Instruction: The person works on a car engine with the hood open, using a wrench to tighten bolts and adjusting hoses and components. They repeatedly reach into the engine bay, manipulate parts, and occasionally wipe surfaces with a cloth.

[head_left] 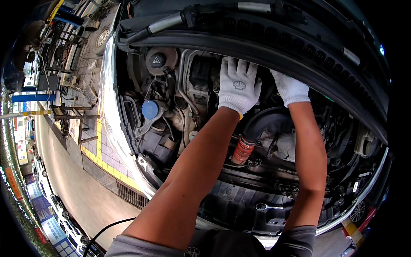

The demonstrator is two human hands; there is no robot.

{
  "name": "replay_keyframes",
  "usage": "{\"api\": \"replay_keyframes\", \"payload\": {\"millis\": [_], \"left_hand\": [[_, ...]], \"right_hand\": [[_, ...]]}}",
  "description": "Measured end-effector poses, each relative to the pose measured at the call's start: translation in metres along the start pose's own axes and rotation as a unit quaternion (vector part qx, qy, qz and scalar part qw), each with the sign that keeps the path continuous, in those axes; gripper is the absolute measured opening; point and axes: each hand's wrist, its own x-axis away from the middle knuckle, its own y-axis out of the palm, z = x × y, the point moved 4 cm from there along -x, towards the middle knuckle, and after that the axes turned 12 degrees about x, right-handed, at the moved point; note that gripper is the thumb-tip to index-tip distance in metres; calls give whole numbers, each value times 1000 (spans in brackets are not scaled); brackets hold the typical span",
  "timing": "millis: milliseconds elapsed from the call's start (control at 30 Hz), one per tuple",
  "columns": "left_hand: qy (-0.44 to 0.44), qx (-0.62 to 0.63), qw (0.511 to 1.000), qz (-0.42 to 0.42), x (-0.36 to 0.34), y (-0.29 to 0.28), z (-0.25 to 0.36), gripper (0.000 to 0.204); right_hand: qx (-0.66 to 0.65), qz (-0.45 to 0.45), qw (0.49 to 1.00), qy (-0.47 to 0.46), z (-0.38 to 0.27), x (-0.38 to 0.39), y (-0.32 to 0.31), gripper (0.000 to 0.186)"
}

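My left hand [239, 83], in a white knit glove with a printed emblem, lies over the back of the engine bay. Its fingers stretch away from me toward the dark cowl [205, 47], and nothing shows in its grasp. To its right, my right hand [293, 90] wears a matching glove and reaches beneath the cowl's edge, which hides its fingers. Between my forearms runs a black intake hose [267, 120] that ends in a red ribbed coupling [242, 150].
Left in the bay are a blue-capped reservoir [150, 109] and a round strut mount [157, 60]. A ratchet wrench [269, 207] lies on the front panel. The raised wiper arm [167, 22] crosses the far side. A metal stand [75, 124] is on the floor outside.
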Motion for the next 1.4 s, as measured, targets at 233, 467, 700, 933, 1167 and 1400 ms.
{"api": "replay_keyframes", "payload": {"millis": [233, 467, 700, 933, 1167, 1400], "left_hand": [[5, 11, 1000, 12, -1, -1, 2, 62], [6, 3, 1000, 19, 0, -1, 1, 62], [-3, 1, 1000, -5, 0, -1, 2, 63], [1, 4, 1000, 1, -2, 0, 3, 63], [6, 3, 1000, 11, -1, -1, 1, 63], [-3, 14, 1000, -11, -1, -1, 1, 63]], "right_hand": [[-27, -79, 997, 3, 0, -8, 5, 43], [36, -36, 997, -57, -4, -3, 3, 41], [52, -43, 997, -45, -1, -2, 3, 38], [-9, -107, 994, 13, 0, -10, 6, 39], [52, -77, 993, -77, -9, -4, -2, 38], [59, -61, 994, -64, -4, -2, -1, 36]]}}
